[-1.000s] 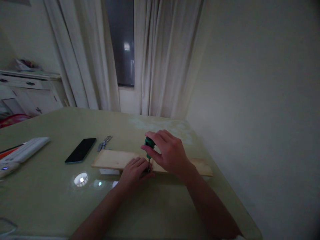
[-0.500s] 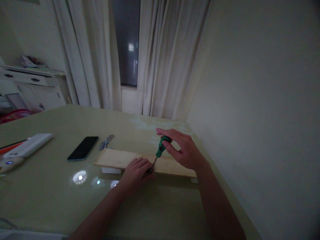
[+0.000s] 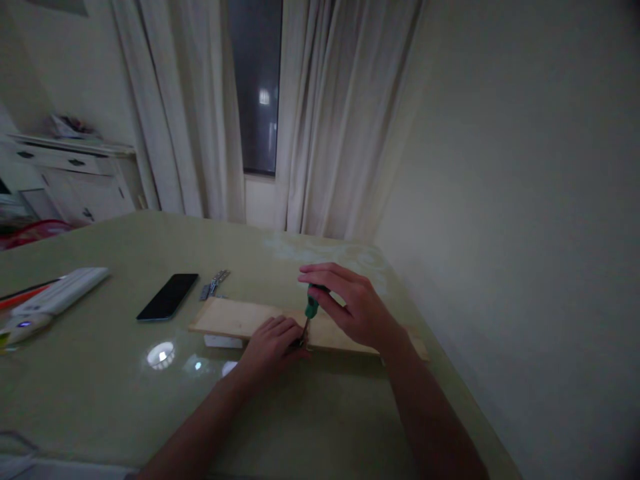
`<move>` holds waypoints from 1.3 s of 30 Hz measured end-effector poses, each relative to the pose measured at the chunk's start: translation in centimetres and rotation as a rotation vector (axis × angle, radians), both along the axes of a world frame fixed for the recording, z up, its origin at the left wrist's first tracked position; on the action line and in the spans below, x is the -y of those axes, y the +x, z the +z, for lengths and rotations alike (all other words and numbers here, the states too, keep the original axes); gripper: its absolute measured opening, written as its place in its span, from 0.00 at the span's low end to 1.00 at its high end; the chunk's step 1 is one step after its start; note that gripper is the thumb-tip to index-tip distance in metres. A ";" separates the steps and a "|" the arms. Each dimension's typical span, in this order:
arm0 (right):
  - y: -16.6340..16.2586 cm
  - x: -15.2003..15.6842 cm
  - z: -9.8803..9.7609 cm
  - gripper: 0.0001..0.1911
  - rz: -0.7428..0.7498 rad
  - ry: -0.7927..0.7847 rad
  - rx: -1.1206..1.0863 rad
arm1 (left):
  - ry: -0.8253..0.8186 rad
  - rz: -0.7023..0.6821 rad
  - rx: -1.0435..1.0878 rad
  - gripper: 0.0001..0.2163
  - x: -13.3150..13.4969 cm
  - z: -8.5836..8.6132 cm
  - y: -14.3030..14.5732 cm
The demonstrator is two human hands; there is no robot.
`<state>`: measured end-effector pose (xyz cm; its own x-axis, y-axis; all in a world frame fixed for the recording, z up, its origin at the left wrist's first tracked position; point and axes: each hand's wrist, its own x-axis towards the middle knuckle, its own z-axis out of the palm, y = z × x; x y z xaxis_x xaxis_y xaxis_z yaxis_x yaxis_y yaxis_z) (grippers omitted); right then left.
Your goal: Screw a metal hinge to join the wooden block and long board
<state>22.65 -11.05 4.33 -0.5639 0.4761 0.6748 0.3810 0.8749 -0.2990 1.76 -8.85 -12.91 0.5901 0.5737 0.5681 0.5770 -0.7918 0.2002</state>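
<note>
Right hand pinches the screwdriver by its fat green end, tip down at the board's near edge, on the worktop. Left hand rests there — can't tell if pinching. Screwdriver likely light, stiff — grip high.

Glossy green table; on it, phone, metal pieces, white bar

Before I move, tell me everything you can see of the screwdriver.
The screwdriver has a green handle with dark parts and a thin, metal-looking shaft. It stands steeply, tip down, top leaning right, in the grip of the right hand, which hides part of the handle. Its tip is by the left hand, at the near edge of the board; what it touches is unclear.
</note>
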 end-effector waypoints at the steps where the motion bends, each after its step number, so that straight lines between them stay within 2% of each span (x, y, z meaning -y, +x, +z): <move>1: 0.0 0.1 0.0 0.16 -0.014 0.001 -0.005 | 0.004 -0.005 0.005 0.11 0.0 0.0 0.0; 6: 1.0 0.3 0.3 0.27 0.016 -0.072 0.022 | -0.006 -0.017 0.035 0.10 0.0 0.1 -0.1; 10: 1.5 0.1 0.5 0.29 0.035 -0.084 0.027 | -0.015 -0.016 0.054 0.09 0.1 0.0 0.0; 17: 1.7 -0.3 0.5 0.26 0.061 -0.079 0.042 | -0.017 -0.018 0.057 0.10 0.1 0.1 -0.1; 23: 1.6 -0.6 0.2 0.18 0.090 -0.117 0.008 | -0.031 -0.015 0.064 0.08 0.2 0.2 0.0; 26: 1.1 -0.8 -0.3 0.13 0.019 -0.066 -0.054 | -0.049 -0.008 0.073 0.07 0.2 0.1 0.0; 29: 0.6 -1.0 -1.0 0.14 -0.157 0.110 -0.128 | -0.057 -0.009 0.073 0.07 0.1 0.0 -0.1; 31: 0.4 -1.2 -1.3 0.16 -0.292 0.213 -0.094 | -0.057 -0.018 0.072 0.08 0.1 -0.2 -0.1; 33: 0.5 -1.2 -1.4 0.14 -0.355 0.229 0.015 | -0.053 -0.021 0.073 0.09 0.0 -0.2 -0.1; 35: 0.6 -1.0 -1.2 0.11 -0.320 0.158 0.116 | -0.055 -0.024 0.070 0.09 0.0 -0.3 0.0; 39: 1.0 -0.7 -0.7 0.28 -0.060 -0.069 0.084 | -0.068 -0.028 0.056 0.09 0.0 -0.2 0.0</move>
<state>23.63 -10.36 3.61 -0.5861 0.5540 0.5913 0.4578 0.8285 -0.3225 1.77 -8.81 -13.12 0.5744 0.5958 0.5613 0.5415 -0.7908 0.2853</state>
